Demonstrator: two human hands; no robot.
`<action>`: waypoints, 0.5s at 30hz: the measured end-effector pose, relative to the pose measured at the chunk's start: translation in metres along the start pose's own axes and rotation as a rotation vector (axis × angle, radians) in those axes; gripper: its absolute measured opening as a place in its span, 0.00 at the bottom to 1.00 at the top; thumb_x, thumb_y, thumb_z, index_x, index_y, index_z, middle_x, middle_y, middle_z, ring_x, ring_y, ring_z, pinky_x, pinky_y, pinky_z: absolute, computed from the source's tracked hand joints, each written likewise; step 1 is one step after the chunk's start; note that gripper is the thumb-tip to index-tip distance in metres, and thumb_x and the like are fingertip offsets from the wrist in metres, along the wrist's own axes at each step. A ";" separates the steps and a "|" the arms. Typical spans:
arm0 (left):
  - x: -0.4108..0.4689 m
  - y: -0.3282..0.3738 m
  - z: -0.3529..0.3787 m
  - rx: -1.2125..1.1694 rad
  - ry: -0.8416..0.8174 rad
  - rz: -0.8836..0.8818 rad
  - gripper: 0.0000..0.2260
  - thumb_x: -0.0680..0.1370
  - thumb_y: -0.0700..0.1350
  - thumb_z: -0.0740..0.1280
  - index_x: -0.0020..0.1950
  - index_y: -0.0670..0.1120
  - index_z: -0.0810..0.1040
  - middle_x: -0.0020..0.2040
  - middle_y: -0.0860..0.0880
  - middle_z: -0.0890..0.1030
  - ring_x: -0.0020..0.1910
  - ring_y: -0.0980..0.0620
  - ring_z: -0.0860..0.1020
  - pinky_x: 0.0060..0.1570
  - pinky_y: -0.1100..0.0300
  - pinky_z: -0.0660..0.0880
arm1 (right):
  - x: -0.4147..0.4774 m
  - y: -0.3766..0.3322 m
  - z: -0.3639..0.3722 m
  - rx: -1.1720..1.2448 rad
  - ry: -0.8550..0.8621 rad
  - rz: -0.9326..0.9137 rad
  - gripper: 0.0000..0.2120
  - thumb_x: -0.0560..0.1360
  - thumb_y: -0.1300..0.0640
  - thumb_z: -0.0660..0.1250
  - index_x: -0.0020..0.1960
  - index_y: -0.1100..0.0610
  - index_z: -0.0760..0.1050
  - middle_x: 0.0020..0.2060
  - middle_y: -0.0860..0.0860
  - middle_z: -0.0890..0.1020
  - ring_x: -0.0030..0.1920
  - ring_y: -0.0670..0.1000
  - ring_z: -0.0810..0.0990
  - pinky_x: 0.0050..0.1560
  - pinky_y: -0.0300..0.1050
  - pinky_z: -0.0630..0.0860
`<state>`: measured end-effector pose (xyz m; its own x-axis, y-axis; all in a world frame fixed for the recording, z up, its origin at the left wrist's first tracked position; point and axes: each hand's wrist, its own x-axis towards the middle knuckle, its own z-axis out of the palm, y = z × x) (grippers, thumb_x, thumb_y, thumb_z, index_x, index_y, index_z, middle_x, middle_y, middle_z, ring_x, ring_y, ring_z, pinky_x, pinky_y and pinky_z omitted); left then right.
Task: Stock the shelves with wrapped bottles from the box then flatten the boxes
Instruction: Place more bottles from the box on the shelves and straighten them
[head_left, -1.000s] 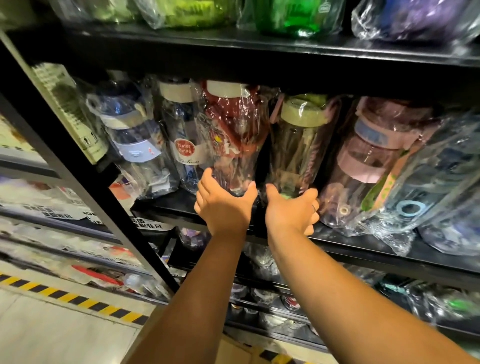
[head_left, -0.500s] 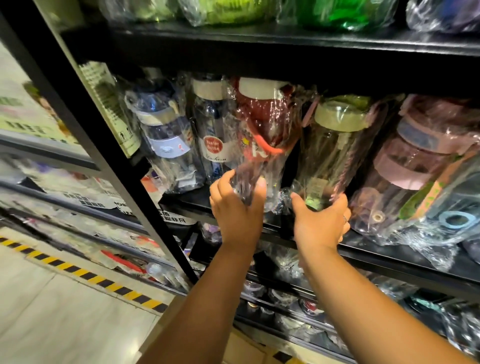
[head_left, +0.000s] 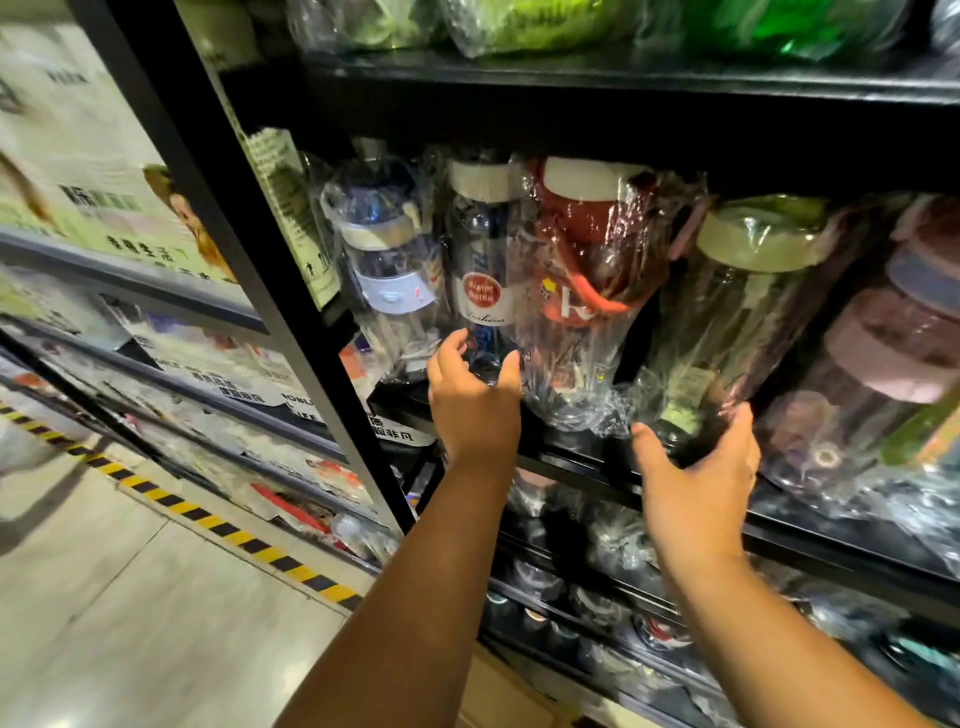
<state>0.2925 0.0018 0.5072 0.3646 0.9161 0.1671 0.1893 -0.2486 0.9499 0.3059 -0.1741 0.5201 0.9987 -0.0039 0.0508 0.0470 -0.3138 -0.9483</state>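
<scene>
Wrapped bottles stand in a row on the black middle shelf (head_left: 582, 457). My left hand (head_left: 472, 405) grips the base of the dark blue bottle with a red round label (head_left: 480, 296), thumb on its right side. To its right stands a red bottle with a white lid (head_left: 587, 270). My right hand (head_left: 696, 467) cups the bottom of the green-lidded clear bottle (head_left: 748, 312), which leans to the left. A pink-banded bottle (head_left: 883, 364) stands at the far right, a blue-capped one (head_left: 384, 270) at the far left.
The black upright post (head_left: 249, 249) of the rack runs diagonally at the left. Green wrapped bottles (head_left: 545, 21) fill the shelf above, and more wrapped goods (head_left: 597, 597) the shelf below. A cardboard edge (head_left: 498, 691) shows under my arms. A striped floor line (head_left: 218, 525) runs at the left.
My left hand has moved left from the red bottle's base to the dark blue bottle. My right hand has stayed under the green-lidded bottle, and the view has shifted right and closer.
</scene>
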 end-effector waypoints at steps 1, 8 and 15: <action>0.001 -0.001 -0.001 0.002 0.002 0.004 0.22 0.73 0.53 0.74 0.64 0.52 0.74 0.61 0.55 0.74 0.59 0.52 0.76 0.60 0.47 0.75 | 0.000 0.000 0.000 0.002 -0.003 0.000 0.43 0.75 0.51 0.72 0.80 0.54 0.50 0.78 0.51 0.57 0.77 0.53 0.53 0.71 0.48 0.58; 0.003 0.000 -0.001 0.040 0.005 0.025 0.24 0.74 0.54 0.74 0.67 0.50 0.73 0.63 0.53 0.74 0.62 0.50 0.74 0.63 0.48 0.73 | -0.002 0.001 0.000 -0.005 -0.004 -0.002 0.43 0.75 0.50 0.72 0.80 0.55 0.50 0.77 0.51 0.57 0.77 0.55 0.54 0.73 0.51 0.57; 0.004 0.007 0.004 0.131 0.001 0.027 0.31 0.74 0.53 0.74 0.74 0.47 0.68 0.70 0.47 0.72 0.67 0.46 0.72 0.68 0.49 0.69 | -0.001 0.002 0.000 -0.017 0.009 -0.007 0.41 0.74 0.49 0.72 0.79 0.54 0.53 0.76 0.52 0.59 0.76 0.56 0.57 0.72 0.53 0.60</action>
<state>0.2988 0.0021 0.5133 0.3703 0.9087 0.1928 0.2969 -0.3125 0.9024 0.3046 -0.1745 0.5183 0.9981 -0.0107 0.0603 0.0534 -0.3297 -0.9426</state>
